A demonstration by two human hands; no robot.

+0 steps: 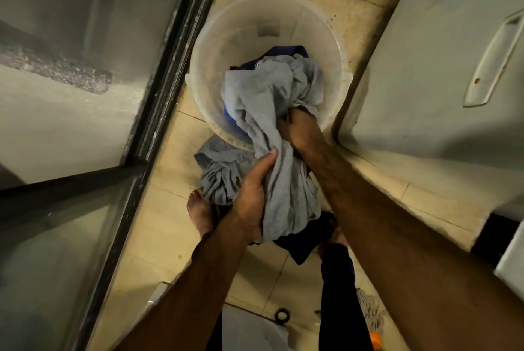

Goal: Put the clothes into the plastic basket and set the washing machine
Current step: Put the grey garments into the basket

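A round translucent plastic basket [226,47] stands upright. A crumpled grey cloth [263,101] drapes over the basket's near rim, half inside, atop a dark blue garment [286,51] in the basket.

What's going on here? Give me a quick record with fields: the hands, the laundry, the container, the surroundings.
left hand: left hand gripping the grey garment low down, outside the basket
right hand: right hand clutching the same garment at the basket's near rim
garment: partly inside, partly hanging over the rim toward the floor
basket: translucent plastic basket on the tiled floor, dark blue clothing already in it
surroundings: glass door on the left, white appliance on the right
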